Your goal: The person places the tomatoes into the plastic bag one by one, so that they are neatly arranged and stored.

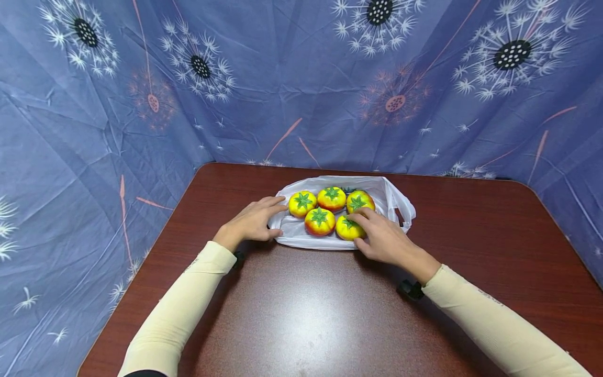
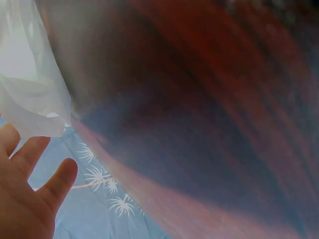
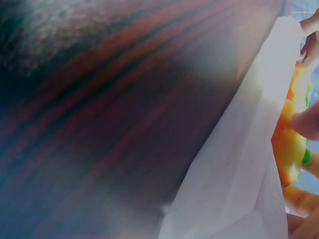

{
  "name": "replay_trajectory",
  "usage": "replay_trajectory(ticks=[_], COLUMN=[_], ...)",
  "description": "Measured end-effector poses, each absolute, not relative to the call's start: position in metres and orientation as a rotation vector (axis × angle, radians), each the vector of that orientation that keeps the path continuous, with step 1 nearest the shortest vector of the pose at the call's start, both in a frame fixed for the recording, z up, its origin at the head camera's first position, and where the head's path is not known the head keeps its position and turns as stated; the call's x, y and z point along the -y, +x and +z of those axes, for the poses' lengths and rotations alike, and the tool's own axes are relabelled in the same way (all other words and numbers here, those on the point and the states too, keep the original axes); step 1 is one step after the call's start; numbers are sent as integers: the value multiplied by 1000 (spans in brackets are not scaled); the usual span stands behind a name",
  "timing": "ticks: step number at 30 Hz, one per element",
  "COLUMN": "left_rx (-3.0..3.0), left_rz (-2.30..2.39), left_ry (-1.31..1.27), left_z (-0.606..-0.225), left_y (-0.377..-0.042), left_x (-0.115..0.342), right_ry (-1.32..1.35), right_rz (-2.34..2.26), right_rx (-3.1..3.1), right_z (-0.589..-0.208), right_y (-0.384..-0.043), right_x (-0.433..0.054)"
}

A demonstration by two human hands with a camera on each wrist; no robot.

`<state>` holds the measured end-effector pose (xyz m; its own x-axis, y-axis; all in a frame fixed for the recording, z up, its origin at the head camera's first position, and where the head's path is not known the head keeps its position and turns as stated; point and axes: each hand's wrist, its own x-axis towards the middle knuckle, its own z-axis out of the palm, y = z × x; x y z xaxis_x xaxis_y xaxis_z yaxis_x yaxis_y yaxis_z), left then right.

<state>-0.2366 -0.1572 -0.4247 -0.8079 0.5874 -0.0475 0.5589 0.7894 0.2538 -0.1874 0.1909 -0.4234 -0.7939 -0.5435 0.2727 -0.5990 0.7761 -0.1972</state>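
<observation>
A white plastic bag lies spread on the table with several yellow-and-red tomatoes, each with a green star-shaped top, on it. My right hand grips the front-right tomato, thumb on its near side and fingers over the top. In the right wrist view the thumb presses that tomato, behind the white bag. Beside the bag's left edge is my left hand, its fingers and thumb spread. The left wrist view shows these spread fingers close to the bag; whether they touch it I cannot tell.
A brown wooden table carries the bag near its far edge. Behind and to the left hangs a blue cloth with dandelion prints. A bag handle sticks out on the right.
</observation>
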Motion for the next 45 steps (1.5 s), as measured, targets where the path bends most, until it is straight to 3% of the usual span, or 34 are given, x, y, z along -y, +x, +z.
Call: replay_trajectory(ticks=[45], left_rx=[-2861], left_rz=[339], left_ry=[925], left_z=[-423], left_y=[-234], left_x=[157], right_ry=[836], right_rz=[463], right_rx=[2761], right_z=[-409], right_y=[-172], right_x=[-201])
